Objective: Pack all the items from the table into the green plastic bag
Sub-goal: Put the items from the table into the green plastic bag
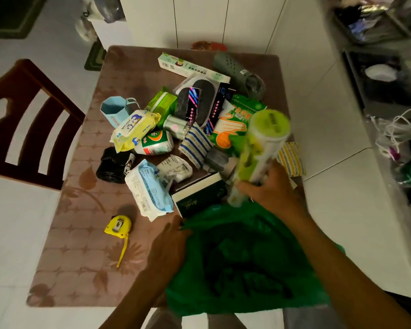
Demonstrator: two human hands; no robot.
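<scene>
Green bag [242, 257] is held open at the table's [81, 233] near edge by the left grip [169, 243]; a roll [259, 153] (blurred) is clasped in the right grip [271, 188].

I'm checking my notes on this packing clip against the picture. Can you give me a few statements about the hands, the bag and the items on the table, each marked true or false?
1. The right hand grips a light green roll. True.
2. The left hand holds the yellow tape measure. False: the tape measure lies alone on the table; the left hand holds the edge of the green plastic bag.
3. The green roll is already inside the bag. False: it is above the bag's far edge, tilted, its lower end close to the opening.
4. A light blue cup lies at the pile's left side. True.
5. The table holds only the tape measure. False: many items remain piled on it.
</scene>
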